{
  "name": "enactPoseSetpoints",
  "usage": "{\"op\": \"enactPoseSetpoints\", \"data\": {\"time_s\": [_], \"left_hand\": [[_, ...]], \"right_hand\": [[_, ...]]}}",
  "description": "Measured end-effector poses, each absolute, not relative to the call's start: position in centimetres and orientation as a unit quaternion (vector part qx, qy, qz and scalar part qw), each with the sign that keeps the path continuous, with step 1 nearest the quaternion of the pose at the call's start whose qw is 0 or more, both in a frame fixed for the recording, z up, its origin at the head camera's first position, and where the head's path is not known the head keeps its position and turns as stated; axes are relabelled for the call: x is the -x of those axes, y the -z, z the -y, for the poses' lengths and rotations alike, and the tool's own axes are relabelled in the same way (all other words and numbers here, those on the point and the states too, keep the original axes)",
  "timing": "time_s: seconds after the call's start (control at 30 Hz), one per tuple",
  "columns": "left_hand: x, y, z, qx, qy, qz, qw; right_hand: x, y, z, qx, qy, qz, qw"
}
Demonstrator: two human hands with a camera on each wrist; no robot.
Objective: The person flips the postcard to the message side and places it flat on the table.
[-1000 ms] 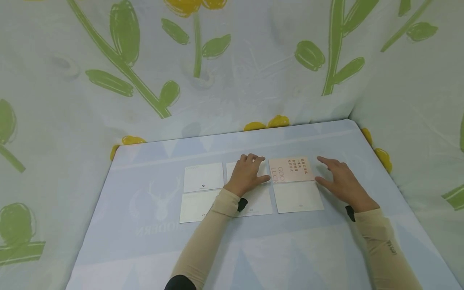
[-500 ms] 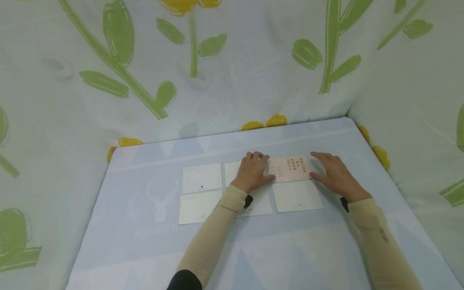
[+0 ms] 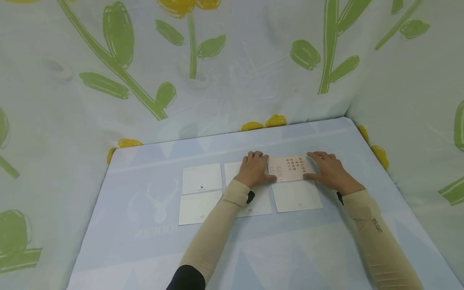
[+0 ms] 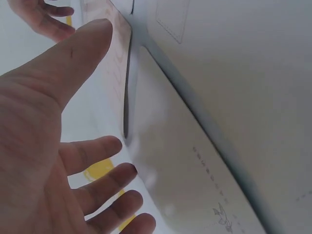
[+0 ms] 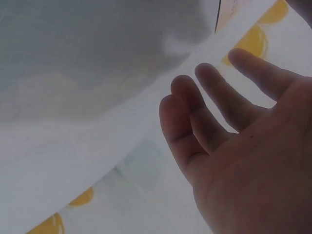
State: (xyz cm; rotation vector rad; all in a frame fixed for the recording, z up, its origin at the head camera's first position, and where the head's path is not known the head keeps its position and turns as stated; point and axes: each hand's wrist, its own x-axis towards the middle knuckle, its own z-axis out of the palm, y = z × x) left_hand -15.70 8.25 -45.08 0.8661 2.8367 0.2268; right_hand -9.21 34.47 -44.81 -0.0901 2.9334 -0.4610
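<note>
A pink card [image 3: 290, 169] printed with "GOO", "LU" and dark Chinese characters lies flat at the far right of two rows of cards. My left hand [image 3: 251, 171] is at its left edge, thumb near the lower corner and fingers near the upper one. At the right end is my right hand [image 3: 330, 172], thumb and index finger spread at the card's edge. Whether the fingertips touch the card I cannot tell. In the left wrist view the left fingers [image 4: 105, 185] are loosely spread; the right fingers [image 5: 209, 97] also look relaxed. My left arm partly hides the middle cards.
White cards lie beside and below: one [image 3: 297, 196] under the pink card, one [image 3: 202, 179] at upper left, one [image 3: 199, 207] at lower left, others in the middle. The pale blue tabletop [image 3: 127, 249] meets a flower-printed cloth wall [image 3: 246, 80] behind.
My right hand has moved left, from apart to the pink card's right edge. My left hand has shifted slightly right, to its left edge. The cards look nearly unmoved.
</note>
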Motion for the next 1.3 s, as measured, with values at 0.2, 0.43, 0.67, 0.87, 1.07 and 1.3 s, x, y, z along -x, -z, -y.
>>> {"op": "enactPoseSetpoints", "data": {"time_s": [0.2,0.43,0.67,0.87,1.07,1.3], "left_hand": [[15.8,45.0,-8.5,-0.293,-0.062,-0.951,0.082],[15.9,45.2,-8.7,-0.289,-0.055,-0.952,0.079],[16.0,45.3,-8.8,-0.287,-0.062,-0.952,0.087],[16.1,45.6,-8.9,-0.285,-0.065,-0.953,0.081],[16.1,45.5,-8.9,-0.287,-0.073,-0.952,0.073],[16.0,45.4,-9.1,-0.279,-0.087,-0.954,0.065]], "right_hand": [[9.7,44.5,-34.4,0.017,0.142,-0.985,0.097],[10.2,44.3,-33.7,-0.006,0.154,-0.980,0.124],[10.7,44.8,-33.9,0.000,0.149,-0.981,0.124],[10.9,45.4,-34.1,-0.002,0.145,-0.982,0.125],[11.0,45.4,-34.1,-0.002,0.148,-0.982,0.118],[10.8,45.4,-34.1,-0.009,0.153,-0.981,0.119]]}}
